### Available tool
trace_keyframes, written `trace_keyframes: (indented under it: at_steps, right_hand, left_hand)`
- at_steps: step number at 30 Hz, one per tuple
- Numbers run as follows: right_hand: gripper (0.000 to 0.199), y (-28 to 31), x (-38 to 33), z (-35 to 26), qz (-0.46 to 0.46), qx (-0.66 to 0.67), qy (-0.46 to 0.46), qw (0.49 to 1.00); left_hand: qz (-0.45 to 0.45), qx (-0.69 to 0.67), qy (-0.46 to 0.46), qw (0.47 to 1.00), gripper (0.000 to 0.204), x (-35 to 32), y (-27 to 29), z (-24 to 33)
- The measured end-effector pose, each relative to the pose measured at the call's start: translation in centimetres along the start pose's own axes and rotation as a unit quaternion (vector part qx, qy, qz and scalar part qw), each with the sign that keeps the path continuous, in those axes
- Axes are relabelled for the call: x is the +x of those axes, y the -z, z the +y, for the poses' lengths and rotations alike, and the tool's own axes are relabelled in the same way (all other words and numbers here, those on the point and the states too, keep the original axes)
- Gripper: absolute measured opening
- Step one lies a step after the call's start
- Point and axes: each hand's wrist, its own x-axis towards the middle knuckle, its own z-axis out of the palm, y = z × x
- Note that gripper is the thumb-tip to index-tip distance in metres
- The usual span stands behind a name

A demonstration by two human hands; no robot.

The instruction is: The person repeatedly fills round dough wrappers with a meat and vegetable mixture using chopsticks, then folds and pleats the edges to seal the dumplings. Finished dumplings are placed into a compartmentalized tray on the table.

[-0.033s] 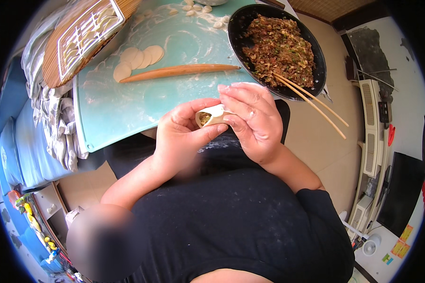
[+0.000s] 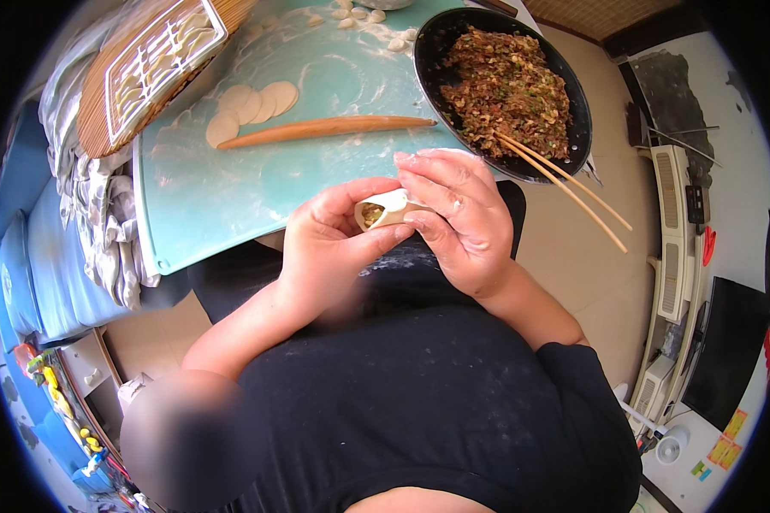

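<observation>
Between both hands, over my lap at the table's near edge, is a dumpling (image 2: 385, 208) folded from a pale wrapper. Its left end gapes and shows brownish-green filling; the right part is pinched together. My left hand (image 2: 329, 227) holds it from the left, thumb below and index finger above. My right hand (image 2: 458, 218) pinches its right end with thumb and index finger, the other fingers raised. Flour whitens the fingertips. Beyond the hands a wooden rolling pin (image 2: 334, 129) lies on the floury mat, beside several overlapping round wrappers (image 2: 246, 106).
A black pan (image 2: 428, 85) of minced filling (image 2: 513, 90) stands at the right, with chopsticks (image 2: 565, 181) leaning over its rim. At the far left, a white rack of dumplings (image 2: 158, 60) rests on a woven tray (image 2: 94, 128). Dough pieces (image 2: 347, 14) lie at the back of the green mat (image 2: 205, 214).
</observation>
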Motion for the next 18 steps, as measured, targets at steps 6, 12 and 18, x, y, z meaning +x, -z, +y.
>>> trace_keyframes:
  at_steps: [6, 12, 18]
  right_hand:
    - [0.02, 0.8, 0.3, 0.3, -0.049, -0.024, 0.046, 0.997]
    - [0.016, 1.0, -0.2, 0.1, -0.03, -0.035, 0.04, 0.998]
    - [0.031, -0.1, -1.3, 0.2, -0.015, 0.388, -0.294, 0.873]
  left_hand:
    - [0.003, 0.025, 0.015, 1.0, 0.038, -0.1, 0.1, -0.1]
    - [-0.047, 0.067, 0.029, 0.996, 0.038, 0.0, 0.2, 0.4]
    - [-0.022, 0.085, 0.016, 0.996, 0.041, 0.5, 0.6, 0.7]
